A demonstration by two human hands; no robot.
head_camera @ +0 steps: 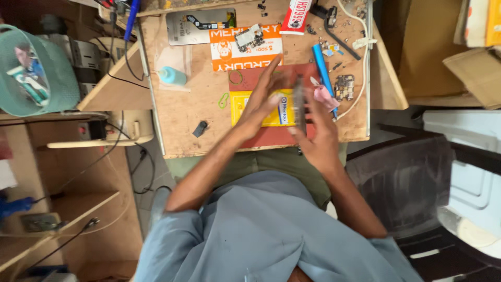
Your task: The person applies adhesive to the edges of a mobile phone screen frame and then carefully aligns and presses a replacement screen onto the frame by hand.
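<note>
Phone (pixel 299 104) on edge between left hand (pixel 263 99) and right hand (pixel 315 138).

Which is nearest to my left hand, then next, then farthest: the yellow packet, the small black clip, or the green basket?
From the left hand:
1. Yellow packet, directly under the hand.
2. Small black clip, left on the wooden board.
3. Green basket, far left, off the board.

Bare wood left of the yellow packet (pixel 261 108) – only a black clip (pixel 200 128) and teal bottle (pixel 172 76) intrude

phone (pixel 299 106) over mat (pixel 271 137) (bottle (pixel 173 76) left)
</note>
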